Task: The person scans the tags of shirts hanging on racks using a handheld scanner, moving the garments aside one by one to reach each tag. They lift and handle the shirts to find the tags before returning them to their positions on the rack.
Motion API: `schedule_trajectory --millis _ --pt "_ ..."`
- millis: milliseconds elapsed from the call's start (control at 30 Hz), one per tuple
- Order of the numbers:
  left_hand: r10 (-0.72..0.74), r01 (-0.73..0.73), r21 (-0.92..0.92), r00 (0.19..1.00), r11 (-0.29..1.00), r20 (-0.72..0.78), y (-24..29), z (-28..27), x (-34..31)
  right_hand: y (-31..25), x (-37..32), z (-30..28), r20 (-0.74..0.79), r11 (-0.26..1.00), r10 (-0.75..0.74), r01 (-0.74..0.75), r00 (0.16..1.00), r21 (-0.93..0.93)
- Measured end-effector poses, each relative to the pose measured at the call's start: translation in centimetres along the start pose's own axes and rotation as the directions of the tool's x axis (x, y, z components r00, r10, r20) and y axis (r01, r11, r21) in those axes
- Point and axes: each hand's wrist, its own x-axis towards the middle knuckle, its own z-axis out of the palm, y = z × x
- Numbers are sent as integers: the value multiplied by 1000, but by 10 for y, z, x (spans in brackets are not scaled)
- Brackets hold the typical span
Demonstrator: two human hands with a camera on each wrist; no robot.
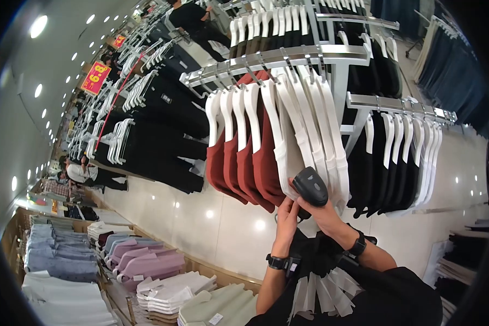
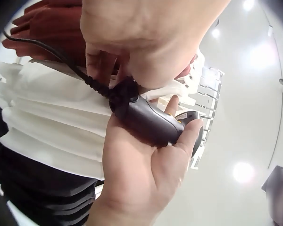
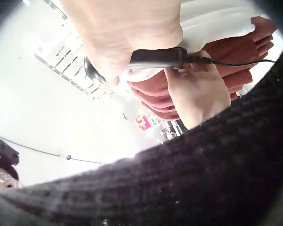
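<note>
My right hand [image 1: 318, 213] grips a black handheld barcode scanner [image 1: 309, 186] by its handle, with the head pointing up toward the hanging clothes. From the handle's end runs a black cord [image 2: 47, 47]. Close beside it, my left hand [image 1: 286, 220] has its fingers bent in at the lower edge of a white garment [image 1: 294, 163] and appears to pinch it; the fingertips are partly hidden. In the left wrist view the left hand [image 2: 151, 37] overlaps the scanner's cord end. Red garments [image 1: 244, 168] on white hangers hang just left of the white ones.
A metal rail [image 1: 277, 60] carries the hangers. Black garments [image 1: 383, 179] hang on a lower rail at right. Folded lilac shirts [image 1: 152, 261] and white stacks [image 1: 168, 290] lie on a display at lower left. Black trousers [image 1: 152, 146] hang farther left. Another person [image 1: 193, 24] stands behind.
</note>
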Motion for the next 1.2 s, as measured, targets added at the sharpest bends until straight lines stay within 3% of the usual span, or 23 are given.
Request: schedule_trajectory --millis 133,267,367,433,533,600,633,733,767,800,833,967,1000,1067,1133,1200 --pt "-15 15 46 1000 999 8 -6 -1 -2 -3 -11 -8 34 996 48 -45 998 -78" --pt "93 -88 59 992 994 -90 -8 8 -1 -28 -24 0 -44 996 51 -54 998 -70" --pt "15 -3 156 997 988 -71 -12 -3 0 -41 -28 -3 81 996 13 -6 997 -88" --pt "33 -23 158 998 987 -59 -16 -8 1 -45 -27 -4 229 996 -46 63 972 -68" --pt "58 -55 157 998 986 -17 -19 -14 -5 -46 -27 16 300 995 -67 88 952 -56" --pt "134 -134 65 991 989 7 -27 -13 -12 -56 -20 30 397 965 -49 145 916 -217" --pt "102 -102 -25 995 994 -14 14 3 -24 -51 -18 38 369 980 -69 132 927 -149" --pt "110 -110 8 994 994 -23 10 4 -17 -36 -15 53 258 1000 -21 18 966 14" --pt "112 -112 22 993 993 -21 7 8 -13 -34 -10 54 237 955 -133 188 962 -228" --pt "113 -113 33 993 993 -19 5 8 -17 -33 -7 55 242 826 -244 332 939 -456" --pt "114 -113 43 993 993 -16 3 7 -14 -33 -8 63 167 922 -201 244 965 -301" --pt "118 -118 83 993 990 -6 11 19 24 -22 3 59 194 881 -216 277 957 -384" --pt "121 -120 94 993 988 1 -2 -25 -48 -18 7 59 154 935 -170 208 973 -286" --pt "125 -126 114 992 985 18 5 -27 -34 -20 12 58 115 973 -123 143 986 -180" --pt "125 -129 131 991 983 36 3 -27 -34 -26 13 57 184 798 -316 366 931 -478" --pt "128 -135 150 990 979 50 0 -27 -35 -28 12 53 197 759 -352 403 915 -511"
